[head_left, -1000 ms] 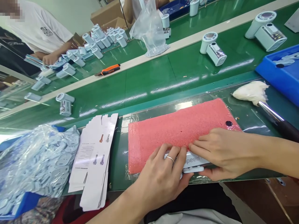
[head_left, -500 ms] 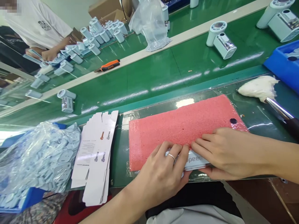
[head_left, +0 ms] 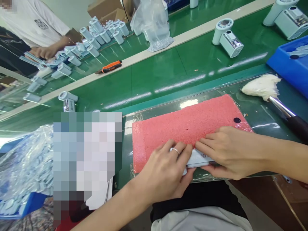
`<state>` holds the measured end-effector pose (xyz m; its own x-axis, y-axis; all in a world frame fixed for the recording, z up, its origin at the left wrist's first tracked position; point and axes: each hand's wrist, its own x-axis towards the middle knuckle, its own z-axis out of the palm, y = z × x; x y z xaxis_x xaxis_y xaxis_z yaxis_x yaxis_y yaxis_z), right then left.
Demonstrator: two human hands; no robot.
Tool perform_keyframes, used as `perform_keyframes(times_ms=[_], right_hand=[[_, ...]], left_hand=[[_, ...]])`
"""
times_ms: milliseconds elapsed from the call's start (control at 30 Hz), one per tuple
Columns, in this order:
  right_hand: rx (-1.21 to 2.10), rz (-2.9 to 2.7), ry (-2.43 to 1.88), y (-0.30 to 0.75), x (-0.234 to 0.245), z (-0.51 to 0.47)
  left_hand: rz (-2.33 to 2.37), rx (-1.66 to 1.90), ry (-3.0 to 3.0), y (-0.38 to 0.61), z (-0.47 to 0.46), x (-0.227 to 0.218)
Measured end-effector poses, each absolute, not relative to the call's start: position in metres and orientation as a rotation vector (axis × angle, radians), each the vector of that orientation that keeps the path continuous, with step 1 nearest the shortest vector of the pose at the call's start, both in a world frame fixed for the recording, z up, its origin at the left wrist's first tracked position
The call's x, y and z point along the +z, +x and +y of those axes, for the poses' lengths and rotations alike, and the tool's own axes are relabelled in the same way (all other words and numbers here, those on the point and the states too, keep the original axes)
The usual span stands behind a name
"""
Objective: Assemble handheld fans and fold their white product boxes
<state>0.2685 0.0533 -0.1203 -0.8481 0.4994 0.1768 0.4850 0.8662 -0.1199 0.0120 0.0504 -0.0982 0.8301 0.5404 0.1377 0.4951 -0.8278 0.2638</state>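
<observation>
Left of the pink foam pad (head_left: 187, 128), a blue bin (head_left: 31, 205) holds a bag of pale flat pieces (head_left: 24, 166); right of the pad, a blue tray (head_left: 288, 69) (contents unclear). Beyond the pad the green belt (head_left: 156, 77) lies open. At the pad's near edge, left hand (head_left: 166, 175) and right hand (head_left: 231, 152), fingertips meeting, both clasp a white part (head_left: 199, 159).

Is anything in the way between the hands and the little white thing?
Nothing visible is. The left hand and the right hand both rest right on the small white printed piece, at the near edge of the pink foam pad.
</observation>
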Motion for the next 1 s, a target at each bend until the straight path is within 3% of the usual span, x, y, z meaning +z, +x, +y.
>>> perform_keyframes(times_ms=[167,433,533,733,1000], right_hand=[[0.226,-2.741,-0.958,0.27,-0.111,0.045],[0.01,-2.331,-1.317,0.265,-0.119,0.031],[-0.13,-2.24,-1.51,0.261,-0.12,0.044],[0.224,-1.983,-2.248,0.252,-0.104,0.129],[0.24,-1.779,-2.358,0.213,-0.111,0.264]], left_hand=[[0.864,0.193,2.33,0.016,0.083,-0.076],[0.958,0.865,1.326,0.044,0.143,-0.093],[1.126,1.054,1.343,0.056,0.153,-0.117],[1.279,1.072,1.585,0.057,0.152,-0.146],[1.226,0.926,1.952,0.051,0.146,-0.153]])
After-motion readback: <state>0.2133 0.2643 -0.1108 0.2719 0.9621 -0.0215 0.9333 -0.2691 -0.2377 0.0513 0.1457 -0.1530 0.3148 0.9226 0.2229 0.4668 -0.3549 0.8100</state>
